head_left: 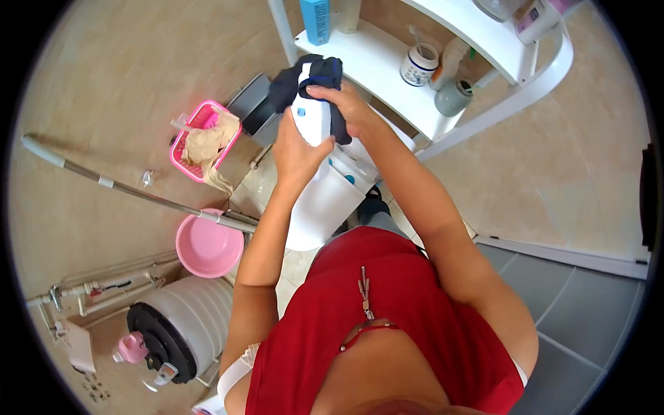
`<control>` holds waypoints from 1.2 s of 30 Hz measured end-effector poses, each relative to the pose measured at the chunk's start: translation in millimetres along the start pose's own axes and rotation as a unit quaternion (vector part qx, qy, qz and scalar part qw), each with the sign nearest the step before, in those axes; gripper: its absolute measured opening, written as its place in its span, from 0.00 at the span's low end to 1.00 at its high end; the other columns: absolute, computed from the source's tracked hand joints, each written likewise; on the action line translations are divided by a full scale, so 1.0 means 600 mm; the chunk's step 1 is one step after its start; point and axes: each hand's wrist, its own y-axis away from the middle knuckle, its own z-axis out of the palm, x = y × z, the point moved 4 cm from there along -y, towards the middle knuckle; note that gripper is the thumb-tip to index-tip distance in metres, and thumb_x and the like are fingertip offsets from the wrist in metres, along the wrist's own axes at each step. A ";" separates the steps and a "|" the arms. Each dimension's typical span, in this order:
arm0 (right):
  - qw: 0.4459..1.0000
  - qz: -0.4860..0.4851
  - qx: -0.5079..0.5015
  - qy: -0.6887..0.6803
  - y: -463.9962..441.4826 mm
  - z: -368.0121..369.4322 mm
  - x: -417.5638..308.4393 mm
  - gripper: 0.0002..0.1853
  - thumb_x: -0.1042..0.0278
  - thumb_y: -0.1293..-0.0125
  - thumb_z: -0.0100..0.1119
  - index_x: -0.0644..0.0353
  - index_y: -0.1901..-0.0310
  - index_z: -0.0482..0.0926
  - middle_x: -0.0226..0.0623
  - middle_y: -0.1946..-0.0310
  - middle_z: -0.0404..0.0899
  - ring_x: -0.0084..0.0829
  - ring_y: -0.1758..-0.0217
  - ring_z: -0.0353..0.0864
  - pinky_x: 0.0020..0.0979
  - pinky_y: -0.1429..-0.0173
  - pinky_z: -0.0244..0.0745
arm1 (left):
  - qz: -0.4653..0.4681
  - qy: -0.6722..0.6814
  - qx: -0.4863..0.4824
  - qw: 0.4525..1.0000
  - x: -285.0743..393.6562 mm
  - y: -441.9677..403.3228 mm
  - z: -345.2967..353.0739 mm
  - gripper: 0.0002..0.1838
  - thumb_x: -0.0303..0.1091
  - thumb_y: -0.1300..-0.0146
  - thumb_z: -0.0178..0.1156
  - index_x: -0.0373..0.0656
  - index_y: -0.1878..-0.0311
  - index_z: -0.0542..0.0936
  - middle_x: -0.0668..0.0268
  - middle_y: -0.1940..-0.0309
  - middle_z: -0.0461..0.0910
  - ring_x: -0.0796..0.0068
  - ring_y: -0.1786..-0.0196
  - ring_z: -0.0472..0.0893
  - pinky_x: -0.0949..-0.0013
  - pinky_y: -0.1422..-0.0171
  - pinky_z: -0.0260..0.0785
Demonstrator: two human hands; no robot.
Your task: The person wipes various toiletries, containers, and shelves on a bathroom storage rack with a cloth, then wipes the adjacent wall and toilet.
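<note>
A white rack (373, 63) is being seen beyond the hands, its upper tier and bottles being cut off by the top edge. A white fixture (311, 214) is being overhung by the forearms, and its kind is not being made clear. To the left, a translucent barrel (207, 325), a pink basin (209, 238) and a pink basket (187, 171) are being shown well apart from the hands.

In front of the person, a dark-and-white cloth bundle (315, 123) is being held up over the fixture, its long axis being pointed roughly away from the body. Its near left side is being clamped by the fingers of the left hand (299, 149), its right side by those of the right hand (351, 111); both are being kept in contact, neither being set nearer. The right thumb is being laid across the top.

Fingertips behind the cloth are being hidden. The garment's shape is being lost in folds, and a small blue mark (301, 112) is being left unreadable.
</note>
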 end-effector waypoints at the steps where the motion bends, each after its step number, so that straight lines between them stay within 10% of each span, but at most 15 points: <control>1: 0.997 0.058 -0.012 -0.046 -0.007 -0.015 0.007 0.16 0.68 0.44 0.70 0.59 0.55 0.79 0.36 0.63 0.83 0.29 0.62 0.84 0.34 0.55 0.81 | -0.022 0.071 -0.057 0.996 0.000 0.009 0.003 0.41 0.40 0.58 0.73 0.33 0.40 0.68 0.52 0.54 0.77 0.57 0.51 0.78 0.59 0.46 0.70; 6: 0.999 0.006 -0.010 -0.048 0.009 -0.024 0.007 0.15 0.64 0.43 0.70 0.58 0.56 0.79 0.31 0.65 0.81 0.25 0.64 0.82 0.31 0.57 0.79 | -0.105 0.311 -0.187 0.926 -0.007 0.028 0.026 0.39 0.38 0.56 0.73 0.34 0.41 0.70 0.58 0.53 0.77 0.69 0.51 0.76 0.65 0.43 0.68; 14: 0.961 -0.101 0.196 0.166 0.062 -0.065 0.004 0.19 0.59 0.31 0.61 0.62 0.45 0.77 0.31 0.53 0.80 0.22 0.52 0.76 0.27 0.46 0.72 | -0.046 0.091 -0.072 0.992 -0.018 -0.036 0.069 0.42 0.39 0.60 0.74 0.34 0.41 0.67 0.50 0.55 0.78 0.55 0.54 0.80 0.60 0.48 0.72; 18: 0.808 -0.295 0.301 0.411 0.120 -0.129 -0.040 0.28 0.63 0.41 0.66 0.64 0.40 0.72 0.48 0.54 0.80 0.43 0.49 0.80 0.38 0.43 0.72 | -0.035 0.129 -0.017 0.991 -0.007 -0.107 0.094 0.44 0.43 0.59 0.77 0.34 0.41 0.66 0.50 0.52 0.77 0.56 0.52 0.79 0.60 0.46 0.71; 24: 0.511 -0.105 0.319 0.791 0.156 -0.238 -0.015 0.39 0.67 0.50 0.69 0.64 0.34 0.66 0.56 0.40 0.68 0.54 0.30 0.63 0.52 0.29 0.57 | 0.046 0.175 0.029 0.983 -0.008 -0.248 0.201 0.45 0.43 0.56 0.78 0.33 0.39 0.65 0.51 0.50 0.76 0.61 0.48 0.77 0.62 0.43 0.69; 29: 0.445 -0.116 0.290 0.839 0.159 -0.307 0.052 0.30 0.71 0.36 0.48 0.65 0.30 0.62 0.64 0.36 0.64 0.61 0.28 0.57 0.56 0.26 0.51 | 0.019 0.138 0.046 0.989 -0.036 -0.329 0.293 0.49 0.43 0.58 0.79 0.30 0.37 0.62 0.47 0.45 0.71 0.52 0.42 0.73 0.58 0.37 0.65; 36: 0.440 -0.101 0.262 0.853 0.158 -0.312 0.044 0.30 0.70 0.35 0.48 0.65 0.30 0.61 0.65 0.36 0.64 0.62 0.29 0.58 0.56 0.27 0.53 | 0.081 0.085 0.130 0.985 -0.056 -0.384 0.348 0.54 0.42 0.56 0.78 0.27 0.31 0.57 0.42 0.36 0.65 0.46 0.34 0.67 0.60 0.29 0.59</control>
